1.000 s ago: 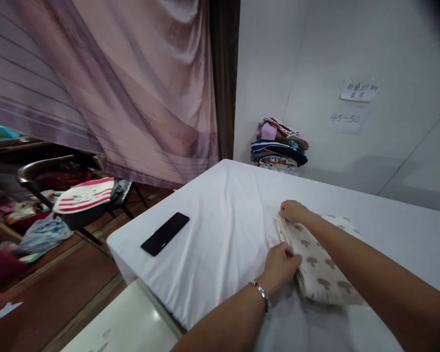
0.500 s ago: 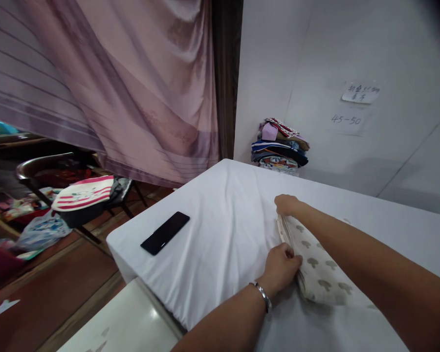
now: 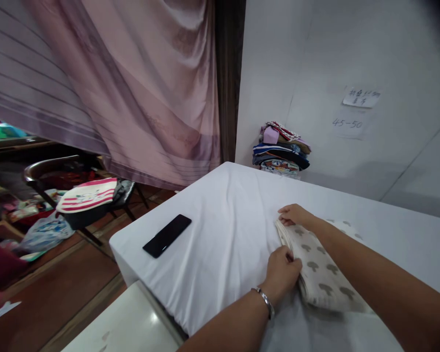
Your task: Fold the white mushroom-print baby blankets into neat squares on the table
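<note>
A folded cream cloth [image 3: 319, 269] printed with grey-brown mushrooms lies on the white-covered table [image 3: 220, 234], its layered edge facing left. At the near part of that edge, my left hand [image 3: 283, 272] is closed with thumb and fingers pinching the layers; a silver bracelet circles its wrist. My right hand [image 3: 296, 215] rests at the cloth's far left corner, fingers loosely stretched out and slightly apart, touching the top. My right forearm crosses over the cloth and hides part of it; a patterned portion also shows beyond the arm.
A black phone [image 3: 167, 235] lies on the table's left side. Behind the far edge rises a stack of folded clothes [image 3: 281, 149] by the white wall. A pink curtain [image 3: 161, 98] hangs at the back. Left stand a chair [image 3: 88, 195] and, nearer, a pale glossy surface [image 3: 128, 322].
My right hand's fingers have loosened from a closed grip on the far corner and now extend over it. The left hand keeps its pinch. The view has shifted slightly.
</note>
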The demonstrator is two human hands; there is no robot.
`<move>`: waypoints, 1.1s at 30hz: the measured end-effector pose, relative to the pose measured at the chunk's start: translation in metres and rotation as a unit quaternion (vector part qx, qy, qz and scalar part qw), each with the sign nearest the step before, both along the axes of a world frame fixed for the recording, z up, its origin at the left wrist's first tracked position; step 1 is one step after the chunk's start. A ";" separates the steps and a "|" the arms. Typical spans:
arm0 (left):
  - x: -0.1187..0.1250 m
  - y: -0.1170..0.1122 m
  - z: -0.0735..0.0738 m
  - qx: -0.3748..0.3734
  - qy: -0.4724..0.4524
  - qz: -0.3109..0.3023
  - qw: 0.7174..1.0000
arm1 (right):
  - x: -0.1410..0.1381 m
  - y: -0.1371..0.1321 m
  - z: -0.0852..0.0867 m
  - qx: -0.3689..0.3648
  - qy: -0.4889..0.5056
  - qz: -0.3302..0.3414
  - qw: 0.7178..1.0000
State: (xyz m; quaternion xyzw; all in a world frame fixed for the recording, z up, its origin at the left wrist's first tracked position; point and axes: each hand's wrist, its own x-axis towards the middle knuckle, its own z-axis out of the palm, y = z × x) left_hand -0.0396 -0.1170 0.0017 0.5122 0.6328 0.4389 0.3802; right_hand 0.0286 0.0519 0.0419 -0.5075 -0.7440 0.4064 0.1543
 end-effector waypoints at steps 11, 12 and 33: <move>-0.001 0.001 -0.002 0.000 -0.001 0.008 1.000 | 0.028 -0.035 -0.031 0.172 0.048 0.012 0.984; -0.001 0.001 -0.003 0.000 0.000 0.009 1.000 | 0.027 -0.037 -0.034 0.189 0.039 0.026 0.981; -0.006 0.011 -0.016 -0.010 -0.072 -0.016 0.997 | 0.085 -0.081 -0.015 0.245 -0.142 0.045 0.958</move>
